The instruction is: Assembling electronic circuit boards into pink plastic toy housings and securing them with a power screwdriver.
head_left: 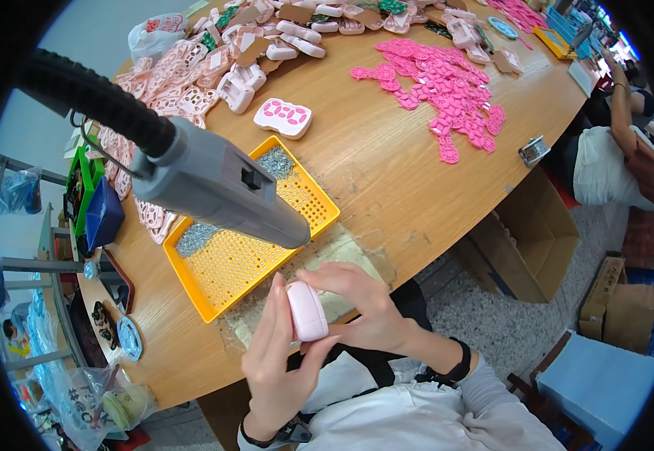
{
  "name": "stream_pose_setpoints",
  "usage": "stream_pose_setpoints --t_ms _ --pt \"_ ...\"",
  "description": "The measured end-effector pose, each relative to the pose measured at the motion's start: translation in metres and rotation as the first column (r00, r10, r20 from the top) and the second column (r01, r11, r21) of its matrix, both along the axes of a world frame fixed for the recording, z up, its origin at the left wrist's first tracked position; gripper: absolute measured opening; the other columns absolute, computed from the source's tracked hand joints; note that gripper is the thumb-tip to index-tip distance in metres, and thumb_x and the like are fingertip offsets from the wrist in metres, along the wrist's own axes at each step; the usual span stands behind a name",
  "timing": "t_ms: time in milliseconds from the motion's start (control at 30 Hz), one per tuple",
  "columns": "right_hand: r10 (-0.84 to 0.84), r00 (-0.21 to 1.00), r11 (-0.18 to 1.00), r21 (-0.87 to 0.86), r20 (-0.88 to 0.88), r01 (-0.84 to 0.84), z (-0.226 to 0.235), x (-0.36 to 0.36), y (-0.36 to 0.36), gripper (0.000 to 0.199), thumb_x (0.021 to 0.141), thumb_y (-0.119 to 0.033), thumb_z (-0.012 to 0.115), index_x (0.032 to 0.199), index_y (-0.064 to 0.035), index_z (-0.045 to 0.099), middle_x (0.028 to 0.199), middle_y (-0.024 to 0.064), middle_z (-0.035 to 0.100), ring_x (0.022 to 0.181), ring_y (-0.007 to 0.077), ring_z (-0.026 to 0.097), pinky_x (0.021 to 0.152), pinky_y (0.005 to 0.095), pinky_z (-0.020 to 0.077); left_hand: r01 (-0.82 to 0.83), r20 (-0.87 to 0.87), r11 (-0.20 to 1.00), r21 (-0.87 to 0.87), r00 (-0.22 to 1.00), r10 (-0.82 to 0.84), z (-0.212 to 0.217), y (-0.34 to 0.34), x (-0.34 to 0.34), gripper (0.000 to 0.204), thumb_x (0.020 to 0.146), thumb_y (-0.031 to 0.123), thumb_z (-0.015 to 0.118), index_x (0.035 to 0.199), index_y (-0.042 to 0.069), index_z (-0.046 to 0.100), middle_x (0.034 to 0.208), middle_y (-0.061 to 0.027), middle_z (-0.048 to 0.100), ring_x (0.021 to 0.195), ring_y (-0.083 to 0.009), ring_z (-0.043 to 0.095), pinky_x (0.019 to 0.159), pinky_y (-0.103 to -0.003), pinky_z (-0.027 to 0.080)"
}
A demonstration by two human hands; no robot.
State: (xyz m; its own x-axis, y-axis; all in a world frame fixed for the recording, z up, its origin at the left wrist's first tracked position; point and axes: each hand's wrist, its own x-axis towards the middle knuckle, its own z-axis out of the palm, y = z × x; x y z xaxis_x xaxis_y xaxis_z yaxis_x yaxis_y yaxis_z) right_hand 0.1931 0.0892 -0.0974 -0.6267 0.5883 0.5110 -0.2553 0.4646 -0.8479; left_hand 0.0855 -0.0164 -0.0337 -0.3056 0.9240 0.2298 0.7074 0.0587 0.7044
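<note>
Between my two hands, above the near edge of the table, is a small rounded pale pink plastic casing (308, 312), seen edge-on with a seam along its side. My left hand (274, 364) presses its straight fingers along the left face, thumb underneath. My right hand (364, 308) grips it from the right, fingertips at the top edge and thumb low. Just beyond hangs a grey electric screwdriver (225, 188) on a black coiled cord, untouched. Under it lies a yellow perforated tray (248, 267) with small metal screws (199, 237) heaped in two corners.
A pale casing with pink oval pads (283, 118) lies past the tray. Pale pink shells (240, 86) pile up at the far left, bright pink pads (447, 86) at the far right. An open cardboard box (537, 233) stands below the table. Another person (620, 150) sits at right.
</note>
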Motion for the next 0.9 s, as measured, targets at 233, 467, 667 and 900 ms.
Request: stream_pose_setpoints --t_ms 233,467,667,900 --pt "-0.169 0.985 0.985 -0.028 0.036 0.17 0.0 -0.01 -0.016 0.065 0.06 0.0 0.077 0.12 0.0022 0.051 0.118 0.015 0.059 0.104 0.0279 0.06 0.088 0.0348 0.0488 -0.09 -0.16 0.991 0.101 0.981 0.106 -0.02 0.004 0.004 0.066 0.071 0.005 0.073 0.125 -0.015 0.041 0.121 -0.0341 0.049 0.11 -0.0468 0.052 0.088 -0.045 0.047" --pt "0.03 0.996 0.949 -0.316 0.078 -0.004 0.004 -0.008 -0.02 0.057 0.069 0.006 0.067 0.123 0.0038 0.05 0.128 0.019 0.052 0.116 0.0259 0.054 0.095 0.0332 0.0452 -0.077 -0.11 0.99 0.117 0.99 0.09 -0.022 0.001 -0.004 0.06 0.074 0.002 0.068 0.125 -0.015 0.041 0.12 -0.034 0.05 0.108 -0.0465 0.054 0.089 -0.044 0.047" --pt "0.287 0.898 0.777 -0.467 -0.335 -0.422 -0.013 -0.009 -0.003 0.033 0.089 -0.012 0.057 0.121 -0.0028 0.055 0.136 0.0178 0.044 0.127 0.0267 0.043 0.099 0.0344 0.0399 0.012 0.005 0.977 0.212 1.0 -0.014 -0.024 -0.013 -0.005 0.06 0.077 0.008 0.068 0.126 -0.014 0.041 0.119 -0.0342 0.05 0.107 -0.045 0.055 0.088 -0.045 0.047" --pt "0.425 0.73 0.453 -0.573 -0.535 -0.683 0.014 -0.013 0.007 0.04 0.09 -0.038 0.053 0.107 -0.0028 0.06 0.13 0.0281 0.045 0.123 0.033 0.046 0.102 0.0442 0.036 0.046 0.111 0.956 0.291 0.99 -0.081 -0.019 -0.022 0.008 0.06 0.077 0.017 0.071 0.122 -0.012 0.046 0.113 -0.0299 0.056 0.1 -0.0408 0.06 0.086 -0.041 0.048"
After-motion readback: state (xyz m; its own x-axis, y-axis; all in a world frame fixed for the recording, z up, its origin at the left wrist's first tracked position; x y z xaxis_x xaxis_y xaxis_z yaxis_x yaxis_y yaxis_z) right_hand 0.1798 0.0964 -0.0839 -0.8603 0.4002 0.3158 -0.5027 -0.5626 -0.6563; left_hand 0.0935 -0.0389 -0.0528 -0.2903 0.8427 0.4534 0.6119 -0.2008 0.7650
